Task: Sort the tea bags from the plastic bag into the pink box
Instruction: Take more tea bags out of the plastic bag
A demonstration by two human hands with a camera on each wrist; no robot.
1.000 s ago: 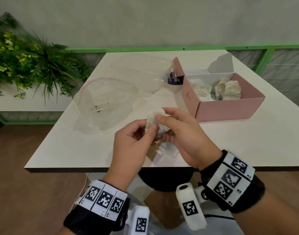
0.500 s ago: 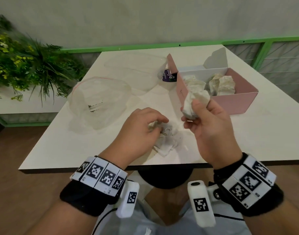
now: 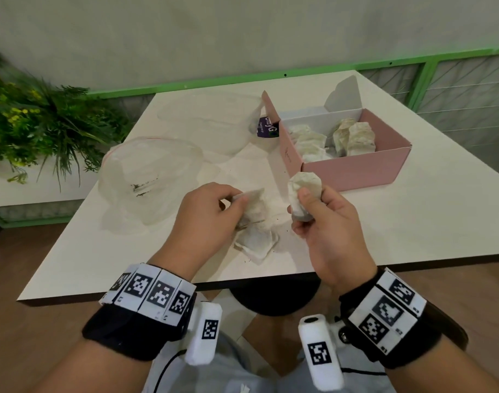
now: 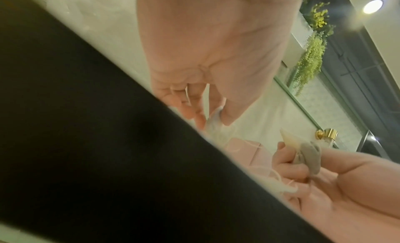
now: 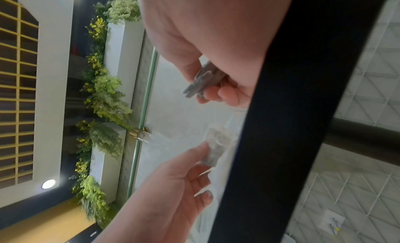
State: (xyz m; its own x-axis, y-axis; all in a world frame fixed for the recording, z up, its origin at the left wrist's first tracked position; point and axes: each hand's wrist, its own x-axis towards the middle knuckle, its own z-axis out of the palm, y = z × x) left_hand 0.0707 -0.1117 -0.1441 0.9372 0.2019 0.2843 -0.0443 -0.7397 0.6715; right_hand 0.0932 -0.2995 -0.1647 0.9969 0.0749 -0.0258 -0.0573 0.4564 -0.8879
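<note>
My right hand (image 3: pixel 313 211) grips a crumpled white tea bag (image 3: pixel 303 184), held up just in front of the pink box (image 3: pixel 353 173); the same tea bag (image 5: pixel 203 81) shows pinched under the thumb in the right wrist view. My left hand (image 3: pixel 214 211) pinches another tea bag (image 3: pixel 252 204), lifted off a flat one (image 3: pixel 255 242) lying near the table's front edge. Several tea bags (image 3: pixel 356 136) lie inside the open pink box. The empty clear plastic bag (image 3: pixel 149 177) sits to the left. In the left wrist view my left fingers (image 4: pixel 216 113) pinch white paper.
A second clear plastic bag (image 3: pixel 208 120) lies behind, with a small purple packet (image 3: pixel 266 127) against the box's left flap. Tea crumbs dot the white table (image 3: pixel 412 222). Green plants (image 3: pixel 44 123) stand at the left beyond the table edge.
The hands have parted: my right hand carried one tea bag up and right toward the pink box, while my left hand dropped to the table and picked up another from the pile.
</note>
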